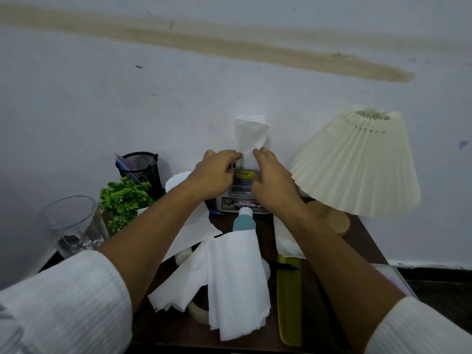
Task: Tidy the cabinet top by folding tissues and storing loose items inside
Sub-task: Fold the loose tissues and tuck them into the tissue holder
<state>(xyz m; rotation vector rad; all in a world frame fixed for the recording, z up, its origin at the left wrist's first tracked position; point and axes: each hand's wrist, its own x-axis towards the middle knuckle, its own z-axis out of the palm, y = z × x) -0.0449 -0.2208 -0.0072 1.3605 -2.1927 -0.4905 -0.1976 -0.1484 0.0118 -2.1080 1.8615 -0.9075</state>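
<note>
upright tissue (251, 137) stands out of the top of the tissue box (242, 203), which sits at the back of the cabinet top (321, 282) against the wall. the sheet is narrow and creased lengthwise, likely gathered so it can be tucked or squared at the slot.

left hand (217, 175): fingers curled, tips pinching the tissue's left edge just above the box. right hand (274, 182): fingers curled likewise, tips on the right edge, heel of the hand over the box front. both hands close on the sheet from opposite sides, probably to steady it while shaping; thumbs are hidden, so grip depth cannot be told.

nearer the person, loose tissues (229, 274) lie unfolded and overlapping, partly draped over a teal bottle (244, 222). a yellow-green comb (288, 302) lies just right of them. judgement: early in the task, since the loose items are not yet stored.

surroundings: pleated lamp (357, 162) right, mesh pen holder (141, 167), small green plant (125, 200), glass vase (71, 223) left.
</note>
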